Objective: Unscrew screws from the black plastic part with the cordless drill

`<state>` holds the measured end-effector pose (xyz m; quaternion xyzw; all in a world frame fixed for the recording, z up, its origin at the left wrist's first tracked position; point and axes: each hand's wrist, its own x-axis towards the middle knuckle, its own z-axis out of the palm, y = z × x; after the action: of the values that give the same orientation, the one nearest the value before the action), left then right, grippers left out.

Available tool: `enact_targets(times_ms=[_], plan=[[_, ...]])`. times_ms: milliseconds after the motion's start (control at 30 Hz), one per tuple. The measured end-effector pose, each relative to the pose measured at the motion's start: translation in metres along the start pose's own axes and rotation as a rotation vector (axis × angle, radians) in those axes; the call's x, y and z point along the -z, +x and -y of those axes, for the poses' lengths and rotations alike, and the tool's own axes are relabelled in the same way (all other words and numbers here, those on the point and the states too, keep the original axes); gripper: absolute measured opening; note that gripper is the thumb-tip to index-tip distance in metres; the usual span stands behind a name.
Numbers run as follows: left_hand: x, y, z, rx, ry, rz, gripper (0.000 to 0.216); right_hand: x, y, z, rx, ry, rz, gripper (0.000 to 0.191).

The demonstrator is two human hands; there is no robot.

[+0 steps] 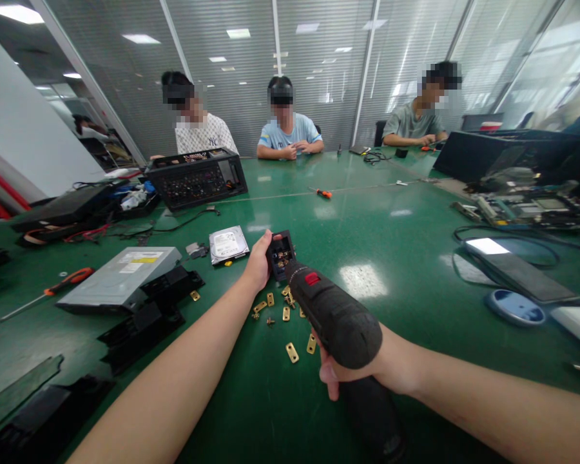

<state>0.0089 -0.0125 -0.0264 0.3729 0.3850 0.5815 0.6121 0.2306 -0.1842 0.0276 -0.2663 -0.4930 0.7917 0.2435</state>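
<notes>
At mid-table: driver nose lined up with the black housing

Head view, sole camera. Black housing [281,251] is in the left hand [260,263], fingers pinching its left side and far end; cannot tell whether its base rests on the table [391,238]. Cordless driver [338,316] is in the right hand [343,374], fingers wrapped round the grip, mostly hidden by the body; trigger contact not visible. Key relation: driver's long axis runs forward and leftward from the right wrist, nose overlapping the housing's near right edge; touching or just apart, cannot tell. Housing's long axis points roughly away from the wearer, its hollow side facing back. Left hand is the nearer one to it.

Containers: housing compartments hold small brass-coloured bits, too small to identify. Loose below it: brass plates [292,352] and a screw [270,321]. Farther left, a computer case [198,180] stands tilted, contents unclear
</notes>
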Motion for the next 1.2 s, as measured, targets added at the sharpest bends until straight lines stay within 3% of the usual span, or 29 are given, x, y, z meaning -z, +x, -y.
enact_targets(times_ms=[1200], plan=[[-0.0033,-0.0037,-0.0024,-0.006,0.015,0.001,0.061,-0.0013,-0.0011,-0.001,0.005,0.03,-0.007,0.027]])
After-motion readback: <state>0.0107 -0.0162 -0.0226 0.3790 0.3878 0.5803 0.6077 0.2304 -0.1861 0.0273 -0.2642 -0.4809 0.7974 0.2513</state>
